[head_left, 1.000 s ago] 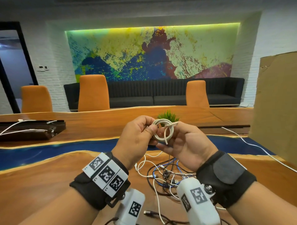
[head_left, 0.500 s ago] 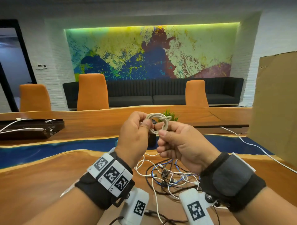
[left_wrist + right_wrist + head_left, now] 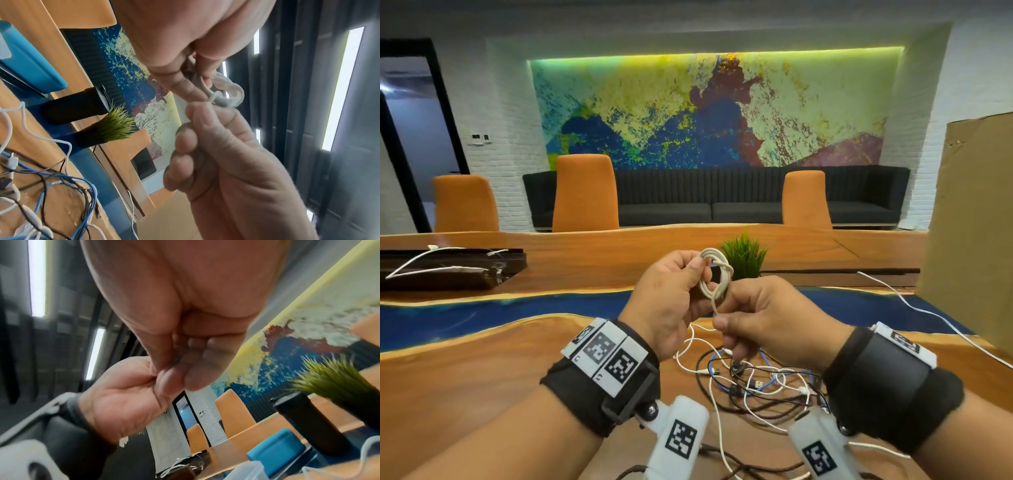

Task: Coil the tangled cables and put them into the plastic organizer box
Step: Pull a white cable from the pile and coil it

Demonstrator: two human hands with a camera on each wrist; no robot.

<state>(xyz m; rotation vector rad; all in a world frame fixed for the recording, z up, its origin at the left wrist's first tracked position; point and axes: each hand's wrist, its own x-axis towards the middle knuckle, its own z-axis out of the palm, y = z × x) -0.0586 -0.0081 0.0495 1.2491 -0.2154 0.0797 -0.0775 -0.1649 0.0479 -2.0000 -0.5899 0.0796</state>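
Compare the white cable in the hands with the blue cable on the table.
The white cable is wound into a small coil, held up by both hands; the blue cable lies loose and tangled with others on the table. They differ in colour. Both are thin cords.

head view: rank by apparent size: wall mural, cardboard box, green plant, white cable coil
1. wall mural
2. cardboard box, cropped by the frame
3. green plant
4. white cable coil; roughly plant-sized and nearer the camera, so 3/4 is unsure.
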